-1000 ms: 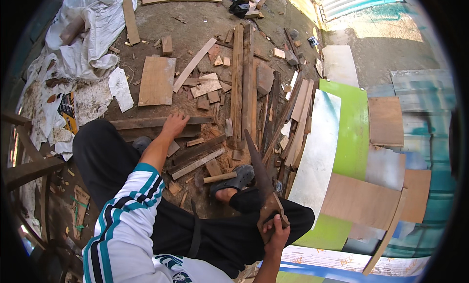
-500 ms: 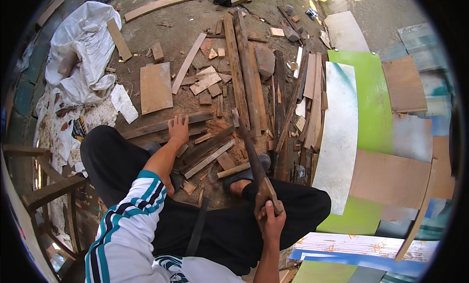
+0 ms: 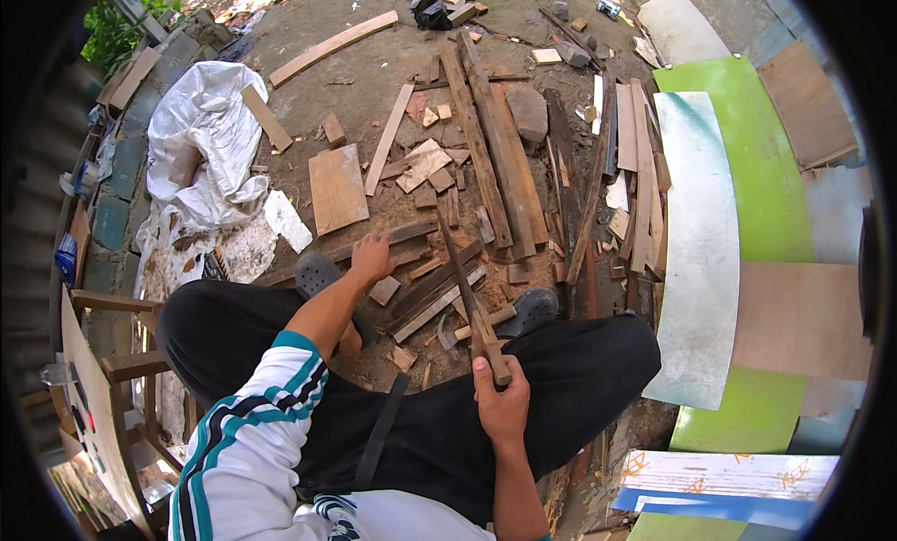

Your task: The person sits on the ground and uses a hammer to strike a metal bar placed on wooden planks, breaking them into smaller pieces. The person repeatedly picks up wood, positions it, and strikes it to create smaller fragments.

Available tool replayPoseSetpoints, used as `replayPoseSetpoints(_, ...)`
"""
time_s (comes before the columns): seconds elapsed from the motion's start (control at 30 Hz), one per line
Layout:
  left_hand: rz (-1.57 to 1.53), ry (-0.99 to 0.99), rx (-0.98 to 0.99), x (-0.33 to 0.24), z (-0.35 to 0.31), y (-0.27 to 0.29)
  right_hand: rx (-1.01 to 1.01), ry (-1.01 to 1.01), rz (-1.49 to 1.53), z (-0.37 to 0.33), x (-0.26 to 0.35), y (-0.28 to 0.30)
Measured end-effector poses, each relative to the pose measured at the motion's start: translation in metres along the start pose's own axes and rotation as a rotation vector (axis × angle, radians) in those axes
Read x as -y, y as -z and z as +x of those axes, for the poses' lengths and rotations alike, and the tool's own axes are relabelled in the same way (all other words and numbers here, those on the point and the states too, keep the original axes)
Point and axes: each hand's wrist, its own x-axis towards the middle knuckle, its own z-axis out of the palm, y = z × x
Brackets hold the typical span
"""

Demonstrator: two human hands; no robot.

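Observation:
My right hand (image 3: 502, 403) grips the wooden handle of a long-bladed machete (image 3: 464, 281), whose blade points away from me over a heap of wood scraps. My left hand (image 3: 372, 257) reaches down with fingers spread and rests on a long wooden strip (image 3: 411, 234) in that heap, holding nothing I can make out. Short offcuts (image 3: 384, 290) lie just beside the left hand. I am crouched, with black trousers and dark clogs (image 3: 533, 307) at the edge of the scraps.
Long planks (image 3: 491, 139) and a stone (image 3: 528, 111) lie ahead. A flat brown board (image 3: 337, 188) and a white sack (image 3: 202, 139) sit to the left. Green and grey sheets (image 3: 747, 167) lie at the right. A wooden frame (image 3: 121, 363) stands at my lower left.
The view has shifted as my head moved. The machete has swung from leaning right to pointing forward over the scraps. My left hand stays down on the wood pile.

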Motion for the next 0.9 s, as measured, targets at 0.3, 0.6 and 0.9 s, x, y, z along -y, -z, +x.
replayPoseSetpoints(0.3, -0.102, -0.052, -0.035, -0.017, 0.041, -0.026, 0.012, 0.141, -0.287, 0.001, 0.001, -0.016)
replayPoseSetpoints(0.6, -0.265, 0.034, -0.263, -0.014, 0.100, -0.069, 0.002, -0.033, -0.394, 0.021, 0.013, -0.041)
replayPoseSetpoints(0.9, -0.161, -0.120, -0.377, -0.007, 0.122, -0.082, 0.019, 0.090, -0.505, 0.062, 0.003, -0.076)
